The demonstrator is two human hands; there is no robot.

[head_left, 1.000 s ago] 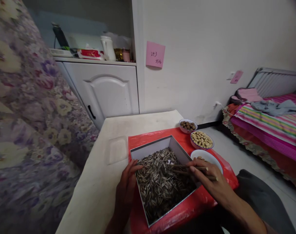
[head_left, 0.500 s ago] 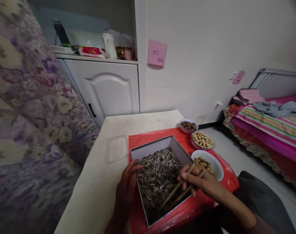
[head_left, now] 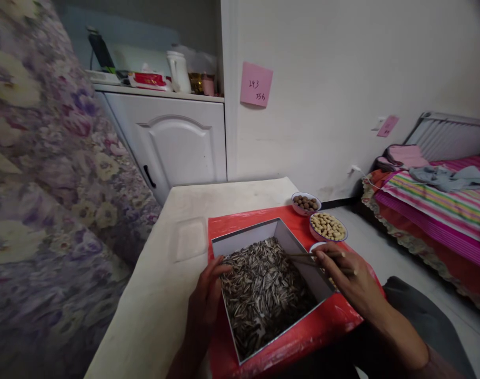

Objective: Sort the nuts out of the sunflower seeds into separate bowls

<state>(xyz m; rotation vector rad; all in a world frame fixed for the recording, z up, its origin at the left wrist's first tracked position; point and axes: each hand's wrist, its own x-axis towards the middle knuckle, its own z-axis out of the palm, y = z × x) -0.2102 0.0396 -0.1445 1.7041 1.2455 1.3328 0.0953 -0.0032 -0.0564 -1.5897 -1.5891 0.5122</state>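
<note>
A square shallow box [head_left: 246,230] is filled with striped sunflower seeds [head_left: 263,289]. At its left wall, my left hand [head_left: 205,295] has its fingers bent over the rim, holding it. My right hand [head_left: 352,281] is closed around a pair of wooden chopsticks [head_left: 303,255] above the box's right wall. Their tips point left over the seeds at the right side; I cannot make out anything between them. Behind that hand, a white bowl [head_left: 317,246] is mostly hidden, its contents too.
Further back stand a bowl of pale nuts in shells [head_left: 329,226] and a bowl of round brown nuts [head_left: 306,203]. A red plastic sheet [head_left: 240,218] lies under the box. Left of it is a clear plastic tray [head_left: 190,239] on the cream tabletop [head_left: 153,295]. A floral curtain [head_left: 66,184] hangs at left.
My right hand has moved up and right with the chopsticks, whose tips rose from the near corner of the seeds toward the right wall. The white bowl is now largely covered. My left hand stays put.
</note>
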